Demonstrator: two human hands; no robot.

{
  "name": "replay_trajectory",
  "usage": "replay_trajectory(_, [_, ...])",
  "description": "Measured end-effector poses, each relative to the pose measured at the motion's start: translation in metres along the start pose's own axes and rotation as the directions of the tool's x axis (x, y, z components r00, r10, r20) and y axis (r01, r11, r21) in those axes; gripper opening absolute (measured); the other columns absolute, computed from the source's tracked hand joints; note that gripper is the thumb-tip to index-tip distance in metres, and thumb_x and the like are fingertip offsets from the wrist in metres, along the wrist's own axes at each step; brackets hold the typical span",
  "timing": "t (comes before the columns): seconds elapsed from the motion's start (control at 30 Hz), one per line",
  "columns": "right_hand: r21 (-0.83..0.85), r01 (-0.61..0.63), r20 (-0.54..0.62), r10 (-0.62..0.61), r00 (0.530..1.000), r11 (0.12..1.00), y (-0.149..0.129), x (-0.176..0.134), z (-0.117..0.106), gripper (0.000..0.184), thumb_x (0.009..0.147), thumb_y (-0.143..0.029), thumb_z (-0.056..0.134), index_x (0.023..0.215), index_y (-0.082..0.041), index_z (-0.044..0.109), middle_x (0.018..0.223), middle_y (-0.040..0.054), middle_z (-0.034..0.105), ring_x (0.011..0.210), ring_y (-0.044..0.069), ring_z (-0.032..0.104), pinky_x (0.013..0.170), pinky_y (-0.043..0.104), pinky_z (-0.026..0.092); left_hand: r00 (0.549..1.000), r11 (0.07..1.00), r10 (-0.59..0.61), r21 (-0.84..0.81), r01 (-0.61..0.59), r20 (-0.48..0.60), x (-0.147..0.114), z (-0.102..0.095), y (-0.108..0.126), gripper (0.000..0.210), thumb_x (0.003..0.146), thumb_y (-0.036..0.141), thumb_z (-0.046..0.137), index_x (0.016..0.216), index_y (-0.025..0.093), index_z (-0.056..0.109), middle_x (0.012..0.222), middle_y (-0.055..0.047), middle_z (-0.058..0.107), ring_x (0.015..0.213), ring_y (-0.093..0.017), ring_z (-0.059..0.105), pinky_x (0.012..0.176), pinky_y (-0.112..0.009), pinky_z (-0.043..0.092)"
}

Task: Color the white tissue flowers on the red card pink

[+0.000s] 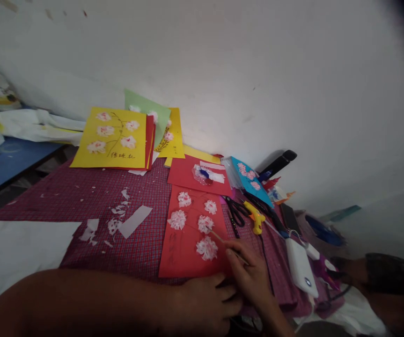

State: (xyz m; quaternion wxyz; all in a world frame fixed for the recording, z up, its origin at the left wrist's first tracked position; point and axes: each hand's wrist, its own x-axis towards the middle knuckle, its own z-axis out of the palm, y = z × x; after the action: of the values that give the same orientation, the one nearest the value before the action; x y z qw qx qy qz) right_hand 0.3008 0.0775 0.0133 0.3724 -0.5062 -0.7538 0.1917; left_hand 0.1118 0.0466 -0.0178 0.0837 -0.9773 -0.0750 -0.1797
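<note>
On the checked cloth lies a red sheet of paper (191, 234) with several raised white-and-pink paper flowers and faint handwriting at its left side. My right hand (249, 269) pinches a thin light-coloured stick (217, 236); it slants up and left, its tip at the middle-right flower (205, 223). I cannot make out whether that tip is a brush or a swab. My left hand (210, 299) lies at the sheet's bottom edge, fingers stretched and apart, close to my right wrist. Above is another red sheet (180, 175) bearing a crumpled clear plastic piece and white paper strips.
Yellow flower cards (131, 145) lean at the back. White paper scraps (135, 222) lie left. Black scissors (235, 210), a yellow glue gun (255, 217) and a white power bank (300, 267) stand right, with cables. Someone's limb with dark sheer fabric (391, 276) shows far right.
</note>
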Motion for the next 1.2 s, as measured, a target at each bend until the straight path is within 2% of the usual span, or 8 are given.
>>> replay_trajectory(0.2, [-0.002, 0.022, -0.027, -0.022, 0.999, 1.000, -0.001, -0.005, -0.001, 0.016, 0.099, -0.029, 0.062, 0.105, -0.026, 0.077, 0.101, 0.0056, 0.079, 0.092, 0.022, 0.075, 0.081, 0.032, 0.061, 1.000, 1.000, 0.000, -0.009, 0.001, 0.009, 0.000, 0.000, 0.000, 0.016, 0.091, 0.038, 0.069, 0.097, 0.036, 0.084, 0.136, -0.004, 0.067, 0.130, -0.029, 0.057, 0.106, -0.049, 0.044])
replay_trajectory(0.37, [-0.010, 0.075, 0.035, -0.074, 0.997, 0.997, -0.005, -0.007, 0.002, 0.016, 0.100, -0.024, 0.062, 0.107, -0.027, 0.076, 0.101, 0.0040, 0.078, 0.094, 0.021, 0.074, 0.084, 0.031, 0.059, 0.999, 1.000, -0.004, -0.005, 0.004, -0.046, -0.001, -0.001, 0.000, 0.013, 0.090, 0.036, 0.072, 0.094, 0.035, 0.084, 0.130, -0.002, 0.070, 0.127, -0.030, 0.058, 0.110, -0.054, 0.041])
replay_trajectory(0.63, [-0.022, 0.098, 0.049, -0.097, 0.994, 0.995, -0.005, -0.004, 0.008, 0.019, 0.101, -0.021, 0.060, 0.110, -0.028, 0.075, 0.103, 0.0033, 0.078, 0.096, 0.020, 0.074, 0.085, 0.030, 0.058, 0.999, 1.000, -0.001, -0.010, 0.001, 0.035, 0.001, -0.006, 0.000, 0.015, 0.093, 0.037, 0.069, 0.097, 0.037, 0.084, 0.133, 0.001, 0.069, 0.130, -0.030, 0.056, 0.110, -0.053, 0.042])
replay_trajectory(0.9, [-0.021, 0.095, -0.001, -0.095, 0.995, 0.995, -0.010, -0.003, 0.006, 0.018, 0.100, -0.022, 0.061, 0.109, -0.028, 0.075, 0.101, 0.0031, 0.078, 0.093, 0.020, 0.074, 0.082, 0.029, 0.058, 1.000, 1.000, -0.001, 0.001, 0.001, -0.005, 0.000, -0.006, 0.000, 0.011, 0.089, 0.038, 0.074, 0.095, 0.037, 0.084, 0.130, -0.001, 0.069, 0.127, -0.029, 0.058, 0.108, -0.053, 0.043])
replay_trajectory(1.2, [-0.016, 0.083, 0.039, -0.082, 0.996, 0.996, -0.010, -0.004, 0.005, 0.017, 0.100, -0.023, 0.059, 0.105, -0.026, 0.076, 0.098, 0.0047, 0.079, 0.090, 0.021, 0.075, 0.080, 0.031, 0.060, 0.999, 1.000, -0.007, -0.017, 0.006, -0.036, 0.000, -0.002, 0.000, 0.011, 0.088, 0.038, 0.074, 0.092, 0.036, 0.084, 0.125, -0.001, 0.071, 0.126, -0.030, 0.059, 0.108, -0.054, 0.044])
